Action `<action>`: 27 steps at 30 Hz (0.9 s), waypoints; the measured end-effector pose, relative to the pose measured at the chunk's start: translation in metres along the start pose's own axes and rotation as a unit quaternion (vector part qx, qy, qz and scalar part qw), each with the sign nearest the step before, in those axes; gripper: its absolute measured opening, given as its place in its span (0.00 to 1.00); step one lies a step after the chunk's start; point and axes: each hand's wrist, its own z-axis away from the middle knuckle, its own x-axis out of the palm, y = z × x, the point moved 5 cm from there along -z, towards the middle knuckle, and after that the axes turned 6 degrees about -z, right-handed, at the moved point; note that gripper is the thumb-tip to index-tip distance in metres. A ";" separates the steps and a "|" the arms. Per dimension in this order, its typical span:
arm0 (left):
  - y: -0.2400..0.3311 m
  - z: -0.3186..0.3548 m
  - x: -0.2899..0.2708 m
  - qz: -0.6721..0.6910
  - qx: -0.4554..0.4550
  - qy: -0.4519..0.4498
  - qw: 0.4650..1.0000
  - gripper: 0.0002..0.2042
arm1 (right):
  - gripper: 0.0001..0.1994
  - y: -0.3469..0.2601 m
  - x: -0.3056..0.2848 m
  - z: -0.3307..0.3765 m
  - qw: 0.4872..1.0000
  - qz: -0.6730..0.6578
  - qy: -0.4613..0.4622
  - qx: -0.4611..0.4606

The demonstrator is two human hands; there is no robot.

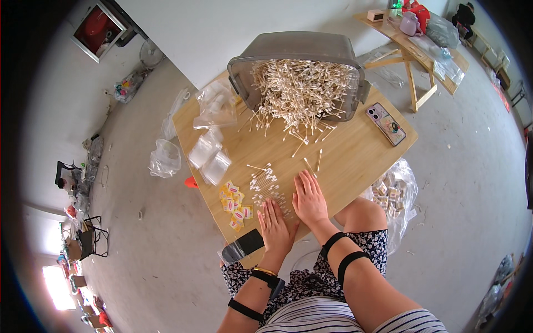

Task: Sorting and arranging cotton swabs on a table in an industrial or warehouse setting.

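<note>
My left hand (277, 226) lies flat at the near side of the table, fingertips on the near end of a small spread of cotton swabs (264, 180). To its right, my right hand (310, 201) rests palm down with fingers stretched out. Its fingertips reach a loose swab, and another cotton swab (320, 160) lies just beyond. Neither hand grips anything. Left of the spread are several small yellow-and-white paper packets (235, 204). A grey plastic bin (302, 45), tipped on its side, faces me at the far edge, with a big heap of cotton swabs (302, 91) spilling out.
Clear plastic bags (210, 154) lie on the table's left side. A phone (386, 123) in a patterned case sits at the right edge. Near my left wrist is a dark flat item (242, 247) in clear plastic. Below the right edge hangs a bag of small boxes (393, 194).
</note>
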 end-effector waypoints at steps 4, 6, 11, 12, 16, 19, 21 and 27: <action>-0.001 -0.003 -0.001 -0.002 -0.005 -0.005 1.000 0.46 | 0.26 0.002 0.001 0.000 1.000 0.000 0.003 0.000; 0.001 -0.003 -0.005 -0.002 -0.005 -0.012 1.000 0.46 | 0.26 0.005 0.001 0.000 1.000 0.005 0.004 0.000; 0.002 0.009 -0.004 -0.011 0.037 -0.043 0.998 0.47 | 0.26 0.001 -0.001 0.000 1.000 -0.005 0.000 0.003; 0.000 0.013 -0.003 -0.013 0.035 -0.043 0.998 0.47 | 0.26 -0.002 -0.002 0.000 1.000 -0.007 0.000 0.002; 0.008 0.022 -0.007 0.023 0.037 -0.041 0.998 0.47 | 0.26 0.000 -0.002 0.001 1.000 -0.002 -0.004 0.003; 0.012 0.026 -0.007 0.041 0.032 -0.042 0.998 0.47 | 0.26 0.001 -0.001 0.001 1.000 -0.001 -0.004 0.007; 0.012 0.024 -0.008 0.040 0.031 -0.045 0.998 0.47 | 0.26 0.001 -0.001 0.000 1.000 -0.003 -0.001 0.010; 0.002 0.024 -0.009 0.061 0.020 -0.062 0.996 0.46 | 0.27 0.002 -0.001 0.001 1.000 -0.011 -0.004 0.007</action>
